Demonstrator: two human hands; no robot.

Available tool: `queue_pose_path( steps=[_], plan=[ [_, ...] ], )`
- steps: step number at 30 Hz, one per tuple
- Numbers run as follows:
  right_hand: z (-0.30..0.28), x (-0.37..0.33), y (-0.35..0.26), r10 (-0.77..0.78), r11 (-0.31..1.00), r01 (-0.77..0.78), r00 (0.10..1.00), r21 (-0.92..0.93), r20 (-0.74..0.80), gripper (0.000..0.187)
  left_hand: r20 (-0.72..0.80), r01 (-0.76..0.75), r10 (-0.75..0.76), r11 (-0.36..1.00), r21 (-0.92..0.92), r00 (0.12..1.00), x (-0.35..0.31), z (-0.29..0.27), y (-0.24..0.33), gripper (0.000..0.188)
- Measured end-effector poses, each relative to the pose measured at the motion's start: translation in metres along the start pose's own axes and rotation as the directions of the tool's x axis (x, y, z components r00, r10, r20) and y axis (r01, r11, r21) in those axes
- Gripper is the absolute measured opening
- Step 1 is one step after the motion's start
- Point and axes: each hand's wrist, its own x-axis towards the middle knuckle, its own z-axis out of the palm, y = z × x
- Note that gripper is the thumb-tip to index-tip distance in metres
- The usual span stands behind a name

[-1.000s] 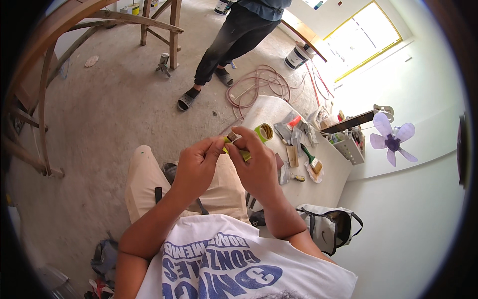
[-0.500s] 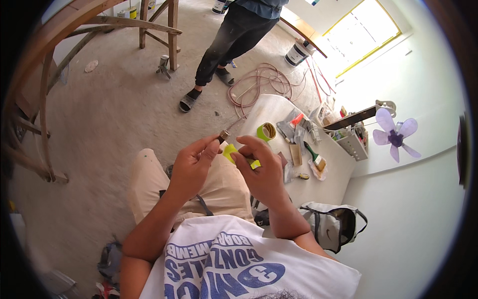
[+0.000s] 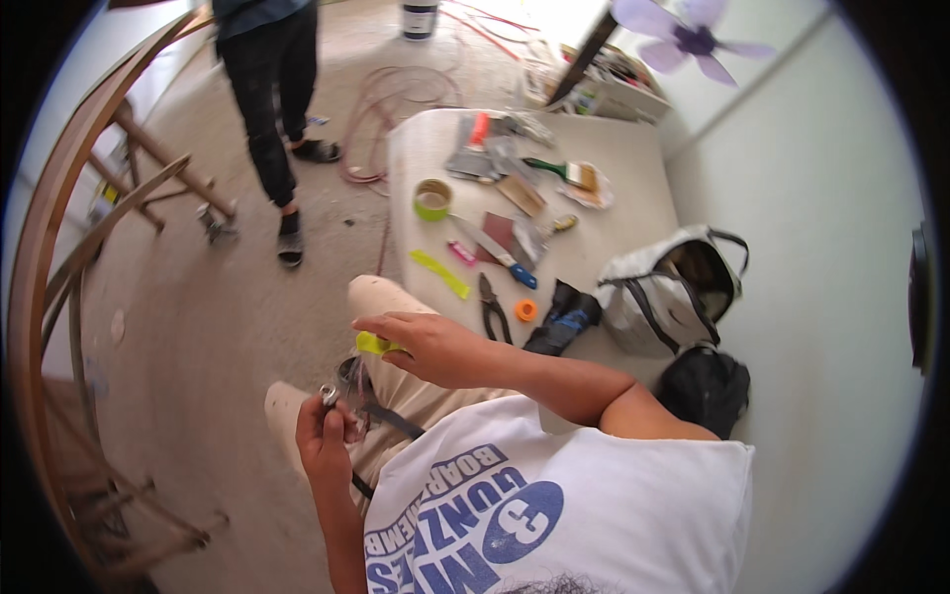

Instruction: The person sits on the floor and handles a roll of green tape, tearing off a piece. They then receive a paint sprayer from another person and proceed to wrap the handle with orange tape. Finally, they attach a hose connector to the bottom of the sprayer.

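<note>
My left hand [image 3: 325, 441] is closed round a small dark piece with a silver metal end [image 3: 329, 395], held low over my left leg. Its exact kind is not plain. My right hand [image 3: 435, 348] reaches across above my right thigh, holding a piece of yellow-green tape [image 3: 374, 344] at the fingers; the thumb is mostly hidden. On the table [image 3: 623, 223], the things nearest that hand are a loose strip of yellow-green tape [image 3: 440, 274], pliers [image 3: 493, 309] and an orange ring-shaped roll [image 3: 525, 311]. A green tape roll [image 3: 432, 201] stands farther back.
Putty knives, one blue-handled [image 3: 522, 274], and a green-handled paintbrush [image 3: 561, 170] lie on the table. A grey-white bag [image 3: 643, 307] is at the right. A person [image 3: 267, 99] stands beyond, near a coiled hose [image 3: 381, 109]. Wooden trestles [image 3: 124, 223] line the left; a fan [image 3: 695, 40] spins nothing visible nearby.
The view has swung right. My hands have moved apart: the left is lower with the metal-ended piece, the right still has the tape. More of the table now shows.
</note>
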Motion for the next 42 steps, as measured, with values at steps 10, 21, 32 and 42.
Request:
queue_pose_path(
  steps=[10,21,32,42],
  plan=[
    [0.009,-0.034,0.004,0.011,0.959,-0.041,0.994,0.281,0.108,0.049,0.007,0.250,-0.266,0.915,0.318,0.964,0.028,0.051,0.003,0.025],
    [0.000,-0.032,0.053,0.219,0.931,-0.211,0.976,0.297,0.005,0.016,0.042,-0.135,0.135,0.811,0.570,0.990,0.060,0.063,-0.016,0.007],
    [0.001,-0.042,0.215,0.539,0.839,-0.530,0.781,0.124,-0.314,0.017,-0.056,-0.047,0.072,0.935,0.351,0.996,0.094,0.064,-0.023,0.030],
    [0.048,-0.047,0.263,0.611,0.704,-0.701,0.678,-0.112,-0.409,0.017,-0.062,-0.084,0.104,0.961,0.264,0.993,0.093,0.040,-0.040,0.033]
  ],
)
